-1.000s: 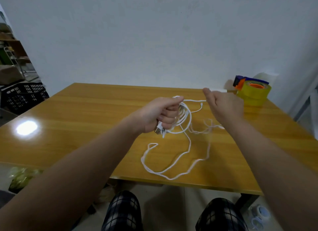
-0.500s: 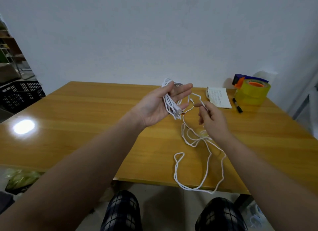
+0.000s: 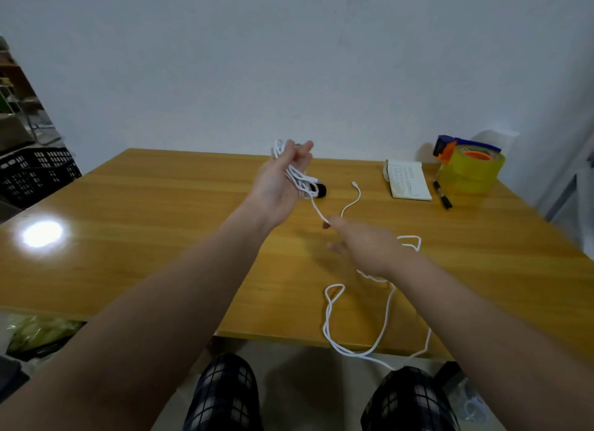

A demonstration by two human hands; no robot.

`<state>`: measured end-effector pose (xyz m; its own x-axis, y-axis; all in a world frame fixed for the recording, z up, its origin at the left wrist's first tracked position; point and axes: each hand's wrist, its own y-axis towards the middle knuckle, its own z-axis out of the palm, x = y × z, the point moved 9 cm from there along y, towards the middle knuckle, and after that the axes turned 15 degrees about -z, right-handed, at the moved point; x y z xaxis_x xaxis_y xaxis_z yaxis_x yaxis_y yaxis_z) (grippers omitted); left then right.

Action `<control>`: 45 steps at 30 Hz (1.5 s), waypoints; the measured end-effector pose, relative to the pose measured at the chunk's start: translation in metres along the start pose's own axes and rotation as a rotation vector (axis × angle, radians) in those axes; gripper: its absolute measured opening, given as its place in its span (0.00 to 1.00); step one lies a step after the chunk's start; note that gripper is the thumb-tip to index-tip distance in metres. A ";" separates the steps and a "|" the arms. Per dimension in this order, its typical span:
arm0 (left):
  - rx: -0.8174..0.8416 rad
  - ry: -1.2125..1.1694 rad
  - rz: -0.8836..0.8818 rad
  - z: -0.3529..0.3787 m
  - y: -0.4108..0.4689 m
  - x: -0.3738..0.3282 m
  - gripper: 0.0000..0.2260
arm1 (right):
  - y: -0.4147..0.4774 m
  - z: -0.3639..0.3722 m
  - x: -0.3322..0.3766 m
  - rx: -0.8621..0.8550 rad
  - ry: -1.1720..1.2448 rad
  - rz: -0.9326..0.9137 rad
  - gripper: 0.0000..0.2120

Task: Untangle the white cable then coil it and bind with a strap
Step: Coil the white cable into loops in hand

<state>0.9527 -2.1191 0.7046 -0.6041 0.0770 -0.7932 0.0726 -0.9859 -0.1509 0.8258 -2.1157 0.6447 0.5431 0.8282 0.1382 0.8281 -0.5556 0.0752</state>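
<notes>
Your left hand (image 3: 276, 189) is raised over the far middle of the table (image 3: 160, 221), palm up and fingers nearly straight, with coils of the white cable (image 3: 299, 181) looped across them. Your right hand (image 3: 369, 250), nearer and to the right, pinches a strand running down from the coil. The slack trails across the table and over its near edge.

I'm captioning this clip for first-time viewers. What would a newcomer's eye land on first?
The left hand raised mid-frame, with coils of the white cable draped across its palm. Below, the right hand pinches a strand, and slack trails over the near edge of the table. A yellow tape dispenser stands out at the far right corner.
</notes>
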 end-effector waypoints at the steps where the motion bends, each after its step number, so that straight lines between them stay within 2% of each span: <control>1: -0.038 -0.038 0.028 -0.011 0.003 -0.007 0.12 | -0.004 -0.006 -0.002 -0.058 0.015 -0.004 0.16; 5: -0.115 -0.095 0.090 -0.036 0.007 -0.021 0.08 | -0.017 -0.028 -0.005 -0.310 0.147 -0.012 0.16; 7: -0.127 -0.091 0.114 -0.037 0.008 -0.018 0.11 | -0.022 -0.040 -0.006 -0.373 0.107 0.011 0.14; 9: -0.164 -0.005 0.138 -0.032 0.007 -0.012 0.11 | -0.018 -0.044 -0.002 -0.315 -0.049 -0.005 0.13; 10: -0.186 0.093 0.145 -0.027 0.006 -0.008 0.08 | -0.013 -0.045 0.005 -0.276 -0.123 -0.056 0.13; 12: -0.212 0.319 0.141 -0.015 0.004 0.001 0.10 | -0.004 -0.051 0.024 -0.267 -0.164 -0.196 0.11; 14: -0.189 0.471 0.119 -0.003 0.003 0.012 0.10 | -0.001 -0.063 0.036 -0.325 -0.082 -0.284 0.09; 17: -0.066 0.549 0.066 0.013 0.003 0.027 0.08 | 0.000 -0.078 0.033 -0.384 0.026 -0.318 0.06; 19: 0.009 0.584 0.032 0.021 -0.001 0.034 0.07 | -0.003 -0.086 0.025 -0.435 0.128 -0.275 0.03; 21: 0.026 0.656 -0.002 0.022 -0.002 0.039 0.04 | -0.005 -0.089 0.015 -0.460 0.227 -0.198 0.08; 23: 0.029 0.744 -0.037 0.022 -0.004 0.043 0.07 | -0.006 -0.087 0.007 -0.440 0.189 -0.110 0.12; 26: -0.005 0.977 -0.071 0.026 -0.008 0.051 0.15 | -0.007 -0.084 -0.004 -0.406 -0.045 0.027 0.15; 28: -0.037 1.117 -0.073 0.027 -0.009 0.055 0.15 | -0.006 -0.081 -0.008 -0.372 -0.189 0.073 0.16; 31: -0.011 1.230 -0.098 0.026 -0.010 0.058 0.15 | -0.003 -0.075 -0.006 -0.296 -0.101 0.010 0.14; 33: -0.018 1.418 -0.019 0.027 -0.014 0.052 0.18 | -0.002 -0.068 -0.002 -0.217 0.004 -0.079 0.12; 35: -0.093 1.590 0.163 0.026 -0.015 0.037 0.20 | -0.005 -0.065 -0.001 -0.201 0.006 -0.118 0.09; 37: -0.191 1.655 0.304 0.020 -0.015 0.024 0.20 | -0.009 -0.067 -0.005 -0.246 0.010 -0.078 0.08; 41: -0.369 1.613 0.326 0.001 -0.016 0.015 0.17 | -0.016 -0.068 -0.008 -0.294 0.137 0.062 0.11; 45: -0.656 1.602 0.326 -0.024 -0.016 -0.020 0.18 | -0.023 -0.066 -0.005 -0.289 0.214 0.111 0.12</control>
<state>0.9828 -2.1015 0.7080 0.7726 0.3609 -0.5223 0.5418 -0.8037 0.2461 0.7949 -2.1118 0.7079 0.5607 0.7448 0.3617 0.6761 -0.6640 0.3194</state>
